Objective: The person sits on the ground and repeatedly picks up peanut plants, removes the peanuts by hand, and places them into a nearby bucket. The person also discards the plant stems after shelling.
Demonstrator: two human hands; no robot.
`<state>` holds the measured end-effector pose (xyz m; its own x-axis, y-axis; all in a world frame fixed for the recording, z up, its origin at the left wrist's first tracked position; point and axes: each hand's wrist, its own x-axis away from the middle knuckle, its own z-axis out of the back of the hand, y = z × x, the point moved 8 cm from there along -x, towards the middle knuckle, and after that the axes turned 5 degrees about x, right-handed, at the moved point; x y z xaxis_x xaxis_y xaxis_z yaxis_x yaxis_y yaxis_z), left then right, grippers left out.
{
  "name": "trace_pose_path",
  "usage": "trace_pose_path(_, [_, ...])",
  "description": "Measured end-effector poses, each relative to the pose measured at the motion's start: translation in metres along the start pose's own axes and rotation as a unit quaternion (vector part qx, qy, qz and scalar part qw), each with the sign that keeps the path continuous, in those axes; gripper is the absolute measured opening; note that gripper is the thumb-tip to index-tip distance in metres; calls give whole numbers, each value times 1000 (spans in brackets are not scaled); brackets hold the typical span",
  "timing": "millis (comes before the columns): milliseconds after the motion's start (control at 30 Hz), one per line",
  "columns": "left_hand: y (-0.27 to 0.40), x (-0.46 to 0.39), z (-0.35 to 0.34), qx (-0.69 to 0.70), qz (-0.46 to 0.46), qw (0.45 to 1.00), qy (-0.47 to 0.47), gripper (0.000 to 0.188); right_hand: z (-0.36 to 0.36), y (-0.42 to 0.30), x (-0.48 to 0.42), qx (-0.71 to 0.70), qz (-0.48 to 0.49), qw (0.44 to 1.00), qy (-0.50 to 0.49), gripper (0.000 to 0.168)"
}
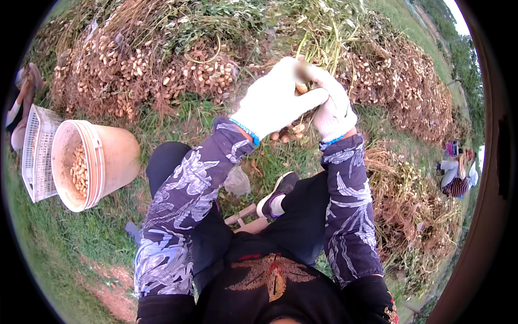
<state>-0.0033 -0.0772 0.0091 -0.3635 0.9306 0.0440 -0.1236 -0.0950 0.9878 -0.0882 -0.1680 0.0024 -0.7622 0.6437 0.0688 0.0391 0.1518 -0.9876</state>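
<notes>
Both my hands wear white knit gloves with blue cuffs and meet in front of me. My left hand (279,97) has its fingers closed at the peanut pods (300,88) of an uprooted plant. Beside it, touching, my right hand (332,103) grips the same peanut plant (323,44), whose green stems rise above the gloves. More pods (289,133) hang below the hands. A blurred patch hides some fingertips. Behind lie long heaps of pulled peanut plants (133,65) with roots and pods showing.
At the left a plastic bucket (117,152) leans with peanuts (79,170) inside, beside a white plastic crate (30,154). Part of another person (24,97) shows behind the crate; people (457,174) are far right. Another plant heap (412,218) lies right. Clear plastic (238,181) rests on grass.
</notes>
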Motion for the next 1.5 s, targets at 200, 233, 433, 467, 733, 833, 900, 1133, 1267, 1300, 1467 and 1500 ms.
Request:
trace_pose_path(200, [-21,-17,9,108,-143,983,48,36,15,-8,-3,164,95,982,1,49])
trace_pose_path(233, [-27,-20,16,38,-164,982,80,29,11,-15,1,192,153,969,-9,44])
trace_pose_path(433, [-10,-10,15,-283,-209,915,199,22,-13,-32,26,386,345,854,-53,40])
trace_pose_path(467, [-10,-8,17,-222,-228,923,218,26,-9,-13,9,281,185,940,-60,37])
trace_pose_path(733, [-37,-12,-4,332,113,936,8,54,0,1,5,-31,26,999,28,32])
trace_pose_path(833, [-42,-1,2,402,134,902,79,53,-7,-4,5,-132,-28,990,48,29])
trace_pose_path(900, [-32,-7,19,232,17,970,69,46,-4,-12,5,-110,6,992,53,26])
trace_pose_path(1133, [-15,-2,16,-96,-181,974,101,30,14,11,-9,-25,55,998,34,38])
trace_pose_path(1267, [11,2,10,-291,-207,930,83,28,0,21,-8,-146,-63,987,-18,34])
trace_pose_path(1300, [15,2,11,-207,-221,949,88,28,-5,14,-2,-152,-84,985,-3,33])
trace_pose_path(1467, [-2,-1,9,252,-78,965,3,33,-18,2,4,-209,-87,974,33,31])
trace_pose_path(1500, [-7,-2,2,348,-22,937,-30,33,-18,1,3,-208,-73,975,26,32])
